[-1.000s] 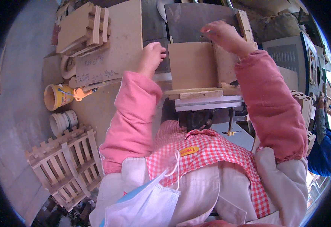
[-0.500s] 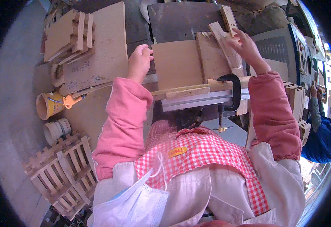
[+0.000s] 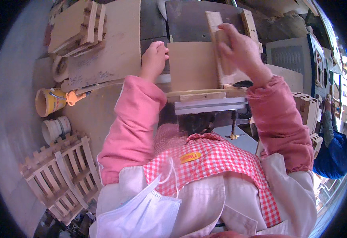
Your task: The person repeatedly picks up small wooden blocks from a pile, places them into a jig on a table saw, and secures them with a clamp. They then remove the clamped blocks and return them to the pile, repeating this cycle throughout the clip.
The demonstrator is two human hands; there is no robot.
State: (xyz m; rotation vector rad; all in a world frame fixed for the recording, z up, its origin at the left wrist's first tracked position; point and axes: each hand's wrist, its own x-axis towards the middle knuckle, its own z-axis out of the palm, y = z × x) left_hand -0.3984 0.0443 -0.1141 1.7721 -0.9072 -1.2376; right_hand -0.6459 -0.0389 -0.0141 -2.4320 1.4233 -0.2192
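Note:
A thin tan board (image 3: 193, 65) lies flat on a dark worktable (image 3: 193, 20). At its left edge is my left hand (image 3: 156, 57), fingers curled; whether they hold anything is hidden. My right hand (image 3: 239, 49) is wrapped round a pale wooden strip (image 3: 214, 23), which lies along the board's right edge. Just right of that, a wooden block (image 3: 250, 27) is on the table. Along the near edge run a thin wood piece (image 3: 201, 96) and a metal rail (image 3: 209, 106). A black C-clamp (image 3: 234, 119) grips there, partly hidden behind my right wrist.
To the left, a stack of cut boards (image 3: 68, 31) rests on a large panel (image 3: 122, 39). Below it are a yellow bucket (image 3: 58, 106), a white bucket (image 3: 56, 129) and slatted wooden racks (image 3: 58, 174). Another person (image 3: 332, 146) in blue is at far right.
My right hand has moved left with the wooden strip, swinging it from slanted to nearly straight against the tan board. The brown piece beside the board is now covered. My left hand stays by the board.

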